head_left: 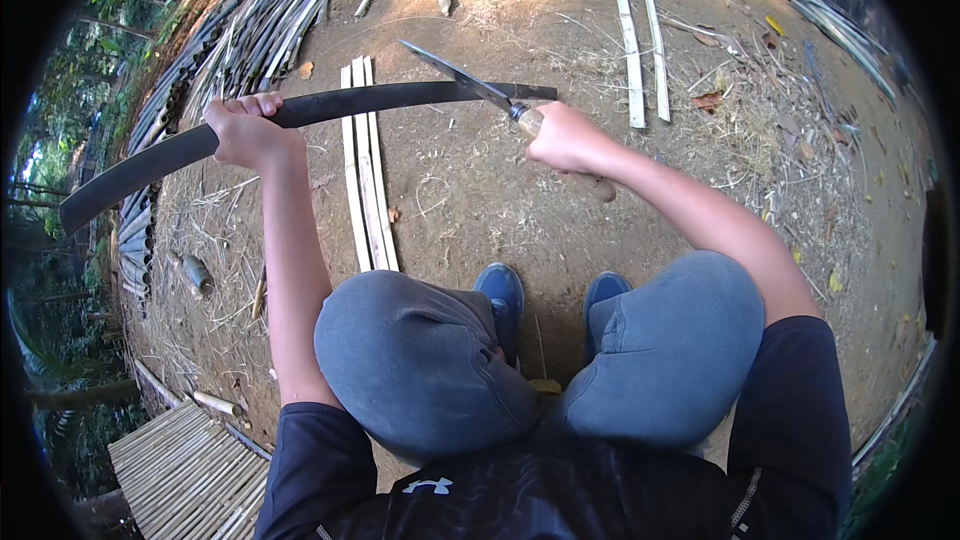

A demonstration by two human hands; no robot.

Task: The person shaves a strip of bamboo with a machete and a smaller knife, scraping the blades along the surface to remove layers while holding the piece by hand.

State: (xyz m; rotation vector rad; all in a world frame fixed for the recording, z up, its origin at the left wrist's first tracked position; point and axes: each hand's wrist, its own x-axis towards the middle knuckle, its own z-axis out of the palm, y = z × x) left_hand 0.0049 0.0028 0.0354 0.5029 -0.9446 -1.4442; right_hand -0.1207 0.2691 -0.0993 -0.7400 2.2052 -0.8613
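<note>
A long dark strip, apparently split bamboo, stretches across in front of me and looks bowed in this wide view. My left hand is wrapped around it left of its middle. In my right hand is the wooden handle of a knife. Its blade points up and to the left, crossing over the strip near the strip's right end. Whether the edge touches the strip, I cannot tell. My right fingers are mostly hidden behind the hand and handle.
Pale split strips lie on the ground beyond my left knee, and two more pale strips lie farther right. Dark bamboo pieces are heaped at the far left. A slatted bamboo platform stands at lower left, near a short bamboo piece.
</note>
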